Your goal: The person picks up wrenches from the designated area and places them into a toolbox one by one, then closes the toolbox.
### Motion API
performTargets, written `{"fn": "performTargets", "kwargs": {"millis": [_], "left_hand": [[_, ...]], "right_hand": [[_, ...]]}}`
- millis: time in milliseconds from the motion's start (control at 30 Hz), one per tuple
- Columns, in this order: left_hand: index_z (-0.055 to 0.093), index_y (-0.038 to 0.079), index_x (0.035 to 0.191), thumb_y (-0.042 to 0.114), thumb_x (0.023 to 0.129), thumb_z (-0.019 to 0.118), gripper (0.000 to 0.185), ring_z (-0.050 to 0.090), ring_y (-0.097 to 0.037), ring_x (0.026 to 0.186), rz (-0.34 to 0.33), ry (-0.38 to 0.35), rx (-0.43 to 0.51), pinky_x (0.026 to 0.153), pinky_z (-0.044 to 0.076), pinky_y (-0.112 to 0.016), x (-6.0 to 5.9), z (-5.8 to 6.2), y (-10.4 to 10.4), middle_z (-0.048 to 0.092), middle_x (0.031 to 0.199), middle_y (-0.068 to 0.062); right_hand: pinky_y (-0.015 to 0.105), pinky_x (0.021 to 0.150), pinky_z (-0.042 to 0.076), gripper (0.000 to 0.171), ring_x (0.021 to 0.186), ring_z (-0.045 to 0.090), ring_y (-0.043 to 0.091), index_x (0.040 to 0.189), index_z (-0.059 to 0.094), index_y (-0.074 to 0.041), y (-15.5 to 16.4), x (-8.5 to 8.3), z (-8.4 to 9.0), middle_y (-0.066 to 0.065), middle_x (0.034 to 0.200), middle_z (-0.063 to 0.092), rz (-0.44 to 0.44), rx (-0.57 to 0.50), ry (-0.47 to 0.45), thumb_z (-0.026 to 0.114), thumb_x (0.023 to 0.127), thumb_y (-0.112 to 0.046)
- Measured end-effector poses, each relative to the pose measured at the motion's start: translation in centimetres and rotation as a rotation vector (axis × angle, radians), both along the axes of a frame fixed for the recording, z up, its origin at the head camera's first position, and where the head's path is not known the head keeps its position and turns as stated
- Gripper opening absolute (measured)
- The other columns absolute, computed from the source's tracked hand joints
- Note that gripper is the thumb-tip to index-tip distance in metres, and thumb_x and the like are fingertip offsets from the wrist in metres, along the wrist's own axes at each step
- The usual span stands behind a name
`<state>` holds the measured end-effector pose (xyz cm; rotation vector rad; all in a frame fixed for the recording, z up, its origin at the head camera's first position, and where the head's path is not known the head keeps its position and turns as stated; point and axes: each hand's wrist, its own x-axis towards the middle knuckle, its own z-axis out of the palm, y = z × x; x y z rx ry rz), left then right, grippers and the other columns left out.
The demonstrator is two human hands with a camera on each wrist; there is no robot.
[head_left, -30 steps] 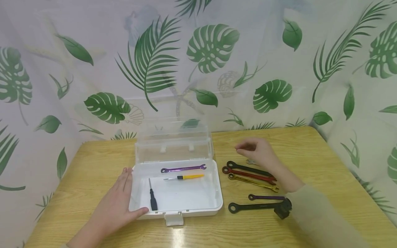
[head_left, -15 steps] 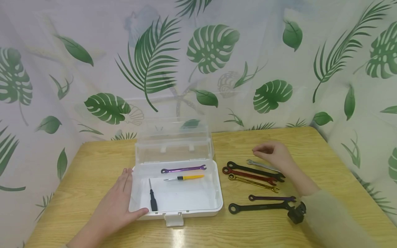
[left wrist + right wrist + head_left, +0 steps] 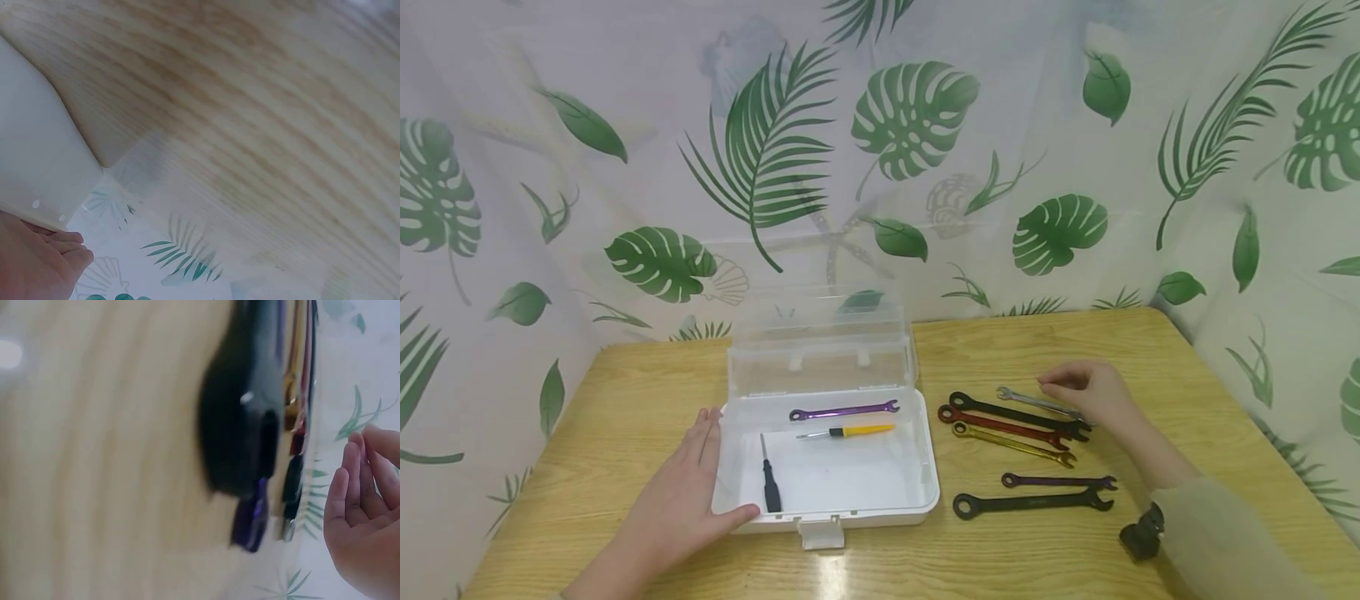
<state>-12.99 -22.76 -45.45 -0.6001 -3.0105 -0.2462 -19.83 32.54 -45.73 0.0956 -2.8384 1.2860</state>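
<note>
Hovering at the silver wrench, the right hand is seen with thumb and fingertips drawn together, nothing visibly pinched; contact can't be told. Wrench is laid on the tabletop, right half, toward back edge, behind a black wrench. Probably light, stiff, slick, not fragile; best gripped mid-shaft. Left hand is spread at the white box's front left corner.

"Left, what do we see?"

"Smooth white plastic box, glossy purple metal wrench inside."

"And right?"

"We see shiny silver metal on the far wrench; beneath, glossy wood-grained table."
</note>
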Motion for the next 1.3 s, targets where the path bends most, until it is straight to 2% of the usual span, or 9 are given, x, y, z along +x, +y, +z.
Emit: {"fn": "performTargets", "kwargs": {"millis": [233,400,633,700,967,1300], "left_hand": [[0.024,-0.018,0.16,0.075,0.087,0.07,0.126,0.031,-0.052,0.157,0.0,0.002,0.0,0.127,0.037,-0.06,0.2,0.2,0.1,0.028,0.168,-0.037],[0.024,-0.017,0.16,0.075,0.087,0.069,0.126,0.03,-0.052,0.157,-0.001,0.001,0.002,0.127,0.036,-0.06,0.2,0.2,0.0,0.027,0.168,-0.037],[0.023,-0.017,0.161,0.075,0.088,0.068,0.126,0.029,-0.052,0.158,0.003,-0.01,-0.002,0.127,0.035,-0.06,0.0,0.1,0.0,0.026,0.169,-0.037],[0.023,-0.017,0.16,0.075,0.087,0.069,0.127,0.03,-0.052,0.157,0.0,-0.005,0.0,0.127,0.036,-0.06,0.0,0.1,0.0,0.026,0.169,-0.037],[0.022,-0.017,0.161,0.075,0.087,0.07,0.128,0.03,-0.052,0.157,0.006,-0.011,-0.001,0.127,0.036,-0.06,0.0,-0.1,-0.1,0.025,0.169,-0.037],[0.022,-0.018,0.16,0.075,0.087,0.069,0.127,0.029,-0.052,0.157,0.0,-0.009,-0.005,0.127,0.035,-0.06,0.1,0.0,-0.1,0.024,0.169,-0.037]], "right_hand": [[0.014,0.075,0.056,0.029,0.086,0.058,-0.019,0.121,0.076,0.005,0.8,0.2,-0.7,0.027,0.125,0.074,-0.016,0.028,-0.048,0.072,0.102,-0.017],[0.013,0.076,0.055,0.032,0.088,0.062,-0.014,0.121,0.076,0.005,1.2,0.1,-1.1,0.027,0.126,0.075,-0.023,0.034,-0.074,0.074,0.101,-0.02],[0.017,0.071,0.057,0.027,0.092,0.074,0.013,0.118,0.075,0.008,1.4,-0.2,-1.8,0.025,0.114,0.078,0.027,0.06,-0.085,0.075,0.099,-0.012],[0.018,0.07,0.058,0.026,0.092,0.074,0.017,0.117,0.075,0.008,1.3,-0.4,-1.9,0.024,0.109,0.078,0.054,0.068,-0.087,0.075,0.098,-0.01],[0.02,0.068,0.057,0.023,0.085,0.069,0.014,0.109,0.075,0.006,1.1,-0.4,-1.8,0.017,0.099,0.077,0.087,0.084,-0.08,0.081,0.093,-0.008],[0.019,0.067,0.055,0.017,0.084,0.067,0.014,0.104,0.076,0.004,1.0,-0.7,-2.1,0.013,0.094,0.076,0.089,0.139,-0.076,0.08,0.092,-0.007]]}}
